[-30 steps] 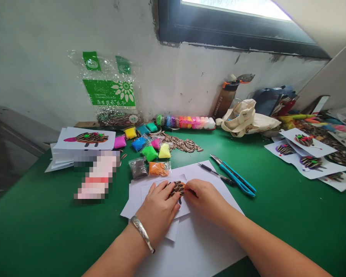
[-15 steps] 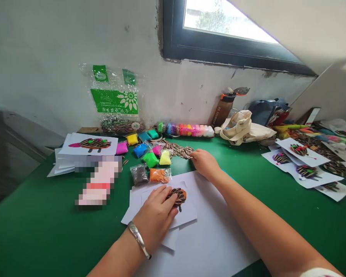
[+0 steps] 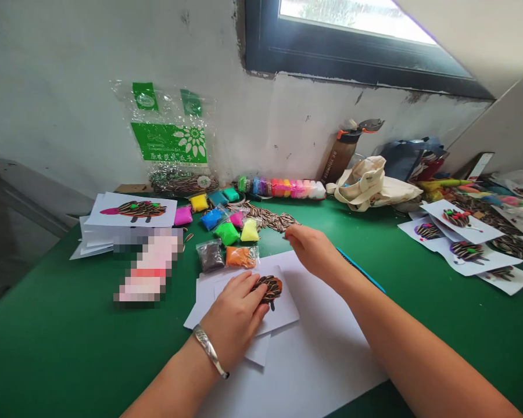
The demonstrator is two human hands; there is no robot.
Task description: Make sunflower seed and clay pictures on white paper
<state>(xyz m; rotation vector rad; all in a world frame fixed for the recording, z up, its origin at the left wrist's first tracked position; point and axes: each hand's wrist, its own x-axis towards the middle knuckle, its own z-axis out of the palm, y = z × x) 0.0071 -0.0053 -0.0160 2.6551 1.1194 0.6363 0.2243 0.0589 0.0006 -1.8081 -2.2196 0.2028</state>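
Observation:
My left hand [image 3: 236,309], with a silver bracelet at the wrist, lies flat with fingers stretched over a white card [image 3: 286,316]. Its fingertips rest on a shape made of striped sunflower seeds [image 3: 270,288] with orange edging and a dark leg; part of it is hidden under the fingers. My right hand [image 3: 311,249] is closed in a pinch just in front of a loose pile of sunflower seeds [image 3: 272,218]. A small dark tip, seemingly a seed, shows at its fingertips. Under the card are more cards and a large white sheet [image 3: 318,354].
Small bags of coloured clay [image 3: 226,233] sit beyond my left hand. A stack of cards [image 3: 96,216] with a finished seed picture lies left. A blue pen [image 3: 361,270] is beside my right forearm. At the back stand a seed bag [image 3: 169,142], bottle [image 3: 340,155] and cloth bag [image 3: 366,184].
My right hand has drawn back slightly from the seed pile, fingertips now pinched. My left hand stays on the card. The view has tilted down a little.

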